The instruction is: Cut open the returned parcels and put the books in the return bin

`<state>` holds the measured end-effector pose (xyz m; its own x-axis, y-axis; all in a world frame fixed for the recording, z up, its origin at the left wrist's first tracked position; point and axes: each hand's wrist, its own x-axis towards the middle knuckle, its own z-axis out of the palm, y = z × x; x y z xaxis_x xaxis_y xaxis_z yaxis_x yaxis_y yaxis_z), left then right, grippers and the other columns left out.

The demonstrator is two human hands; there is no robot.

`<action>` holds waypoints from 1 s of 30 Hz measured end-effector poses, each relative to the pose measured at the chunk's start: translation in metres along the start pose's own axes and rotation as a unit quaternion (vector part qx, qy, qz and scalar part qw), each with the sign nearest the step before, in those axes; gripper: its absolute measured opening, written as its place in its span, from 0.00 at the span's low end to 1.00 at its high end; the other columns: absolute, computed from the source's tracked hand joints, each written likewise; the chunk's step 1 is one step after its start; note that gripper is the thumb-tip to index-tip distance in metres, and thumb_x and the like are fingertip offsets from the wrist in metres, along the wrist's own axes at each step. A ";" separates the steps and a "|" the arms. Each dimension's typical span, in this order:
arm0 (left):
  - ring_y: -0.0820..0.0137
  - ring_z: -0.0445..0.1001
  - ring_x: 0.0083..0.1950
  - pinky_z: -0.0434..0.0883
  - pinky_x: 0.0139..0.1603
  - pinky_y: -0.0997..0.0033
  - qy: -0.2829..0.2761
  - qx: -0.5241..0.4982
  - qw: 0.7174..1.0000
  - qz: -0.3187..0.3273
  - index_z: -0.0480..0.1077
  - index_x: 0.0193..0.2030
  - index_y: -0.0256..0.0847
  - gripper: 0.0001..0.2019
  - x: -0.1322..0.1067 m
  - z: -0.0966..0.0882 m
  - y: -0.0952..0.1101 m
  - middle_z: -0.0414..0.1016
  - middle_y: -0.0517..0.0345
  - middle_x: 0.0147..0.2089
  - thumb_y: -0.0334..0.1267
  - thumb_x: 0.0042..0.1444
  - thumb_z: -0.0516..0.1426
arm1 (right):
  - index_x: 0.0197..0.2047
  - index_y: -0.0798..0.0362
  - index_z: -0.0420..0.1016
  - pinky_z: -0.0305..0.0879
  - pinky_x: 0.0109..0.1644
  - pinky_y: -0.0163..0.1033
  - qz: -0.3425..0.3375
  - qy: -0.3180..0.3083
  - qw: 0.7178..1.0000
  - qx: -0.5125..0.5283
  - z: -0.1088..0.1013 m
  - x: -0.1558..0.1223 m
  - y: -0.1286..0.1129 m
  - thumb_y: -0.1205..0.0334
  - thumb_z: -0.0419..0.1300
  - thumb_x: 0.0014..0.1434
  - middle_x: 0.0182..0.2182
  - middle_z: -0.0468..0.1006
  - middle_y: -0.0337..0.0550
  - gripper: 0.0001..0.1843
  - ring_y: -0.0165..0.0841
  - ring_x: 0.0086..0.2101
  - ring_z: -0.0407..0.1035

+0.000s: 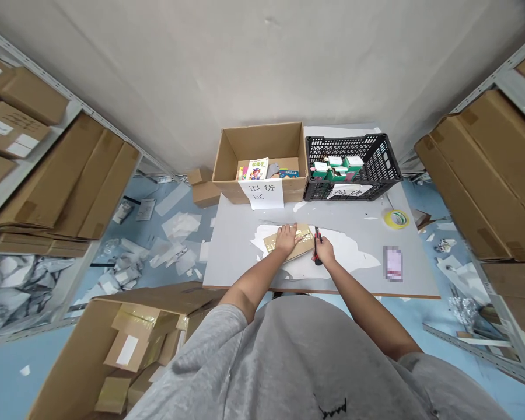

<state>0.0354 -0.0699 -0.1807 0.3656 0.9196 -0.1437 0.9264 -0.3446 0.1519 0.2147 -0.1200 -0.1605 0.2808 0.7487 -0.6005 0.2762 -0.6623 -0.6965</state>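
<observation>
A small flat cardboard box (298, 249) with shiny tape across its top lies slightly aslant on torn white paper (352, 248) on the table. My left hand (286, 238) rests over its left part, fingers bent over the top and holding it against the table. At the box's right end, my right hand (325, 251) is closed around a red and black utility knife (318, 245), which points away from me. Whether the blade touches the box cannot be made out.
Behind stand a cardboard carton (227, 189) with books and a black plastic crate (382, 186) with green-and-white boxes. Yellow tape (396, 219) and a blurred pinkish item (394, 263) lie right. A large carton (70, 367) of parcels stands lower left. Shelves flank the table (234, 251); paper scraps litter the floor.
</observation>
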 end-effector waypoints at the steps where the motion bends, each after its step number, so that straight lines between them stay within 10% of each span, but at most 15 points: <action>1: 0.53 0.66 0.63 0.61 0.65 0.55 -0.003 -0.001 1.000 0.015 0.56 0.77 0.40 0.35 0.001 -0.001 -0.004 0.70 0.39 0.61 0.59 0.72 0.47 | 0.52 0.50 0.69 0.67 0.23 0.37 -0.008 0.009 1.000 -0.005 -0.004 0.001 0.003 0.44 0.48 0.73 0.20 0.73 0.35 0.20 0.37 0.17 0.72; 10: 0.55 0.59 0.71 0.54 0.73 0.52 -0.009 -0.073 0.986 0.150 0.56 0.77 0.47 0.33 0.005 -0.009 -0.025 0.64 0.44 0.70 0.51 0.68 0.55 | 0.48 0.48 0.71 0.65 0.25 0.35 -0.056 0.021 0.992 -0.111 -0.003 0.034 -0.009 0.43 0.70 0.57 0.27 0.77 0.34 0.24 0.32 0.18 0.70; 18: 0.47 0.66 0.62 0.63 0.63 0.48 0.048 -0.127 0.974 0.181 0.69 0.63 0.38 0.43 -0.014 0.025 -0.011 0.66 0.37 0.62 0.70 0.52 0.64 | 0.45 0.49 0.72 0.65 0.30 0.33 -0.075 0.043 0.983 -0.164 0.013 0.062 -0.007 0.52 0.72 0.56 0.31 0.79 0.36 0.19 0.31 0.25 0.73; 30: 0.49 0.67 0.56 0.60 0.55 0.55 0.026 -0.058 0.983 0.172 0.71 0.50 0.37 0.36 -0.003 0.017 0.001 0.71 0.38 0.53 0.71 0.54 0.61 | 0.75 0.47 0.59 0.67 0.23 0.34 -0.154 -0.079 0.985 0.008 -0.021 0.016 0.042 0.39 0.51 0.69 0.22 0.73 0.29 0.37 0.30 0.17 0.68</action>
<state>0.0367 -0.0757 -0.1965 0.6474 0.7620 -0.0145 0.7312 -0.6156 0.2938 0.2501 -0.1371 -0.1910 0.0384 0.9105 -0.4118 0.3110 -0.4025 -0.8610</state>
